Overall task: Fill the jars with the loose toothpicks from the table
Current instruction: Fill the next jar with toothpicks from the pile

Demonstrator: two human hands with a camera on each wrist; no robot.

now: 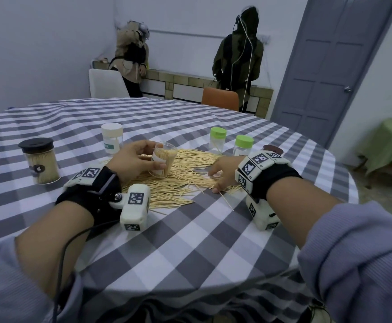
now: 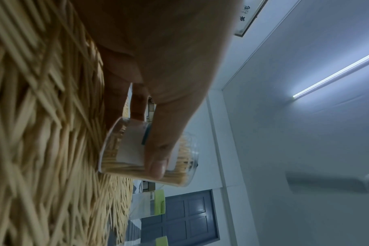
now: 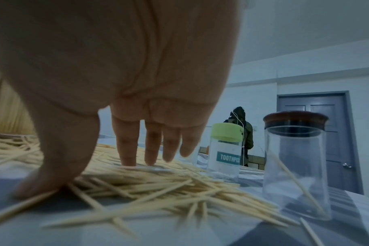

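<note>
Black-lidded jar (image 1: 40, 160): far out beyond the left hand's knuckles, upright on the checked tablecloth (image 1: 190, 241), lid on, packed full of toothpicks.
White-lidded jar (image 1: 111, 141): just past the left fingertips, upright, lid on, a teal label on its side.
Left hand (image 1: 133, 160): fingers and thumb curled round the open jar, thumb pressed across its white label in the left wrist view.
Open jar (image 1: 163, 162): right there in the left fingers, no lid, clear plastic, crammed with toothpicks standing on end. Its base is down among the loose sticks; resting or just lifted, I cannot tell.
Loose toothpicks (image 1: 185, 176): a wide pale heap under and between both hands, spreading from the left wrist across to the right thumb, with strays poking out towards the near edge.
Right hand (image 1: 223, 172): palm down on the heap, fingers stretched out and relaxed, tips of the fingers (image 3: 126, 149) and the thumb touching the sticks. Nothing gripped.
Green-lidded jars: one (image 1: 217, 138) beyond the right fingertips, the other (image 1: 243, 145) just to the outer side of them; both upright and capped, the nearer reading "TOOTHPIC" in the right wrist view.
Brown-lidded jar (image 3: 296, 166): beside the little finger, clear glass, upright, lid on, one toothpick leaning inside it.
Background: two people (image 1: 237, 52) standing with backs turned, a grey door (image 1: 325, 66) further right.
</note>
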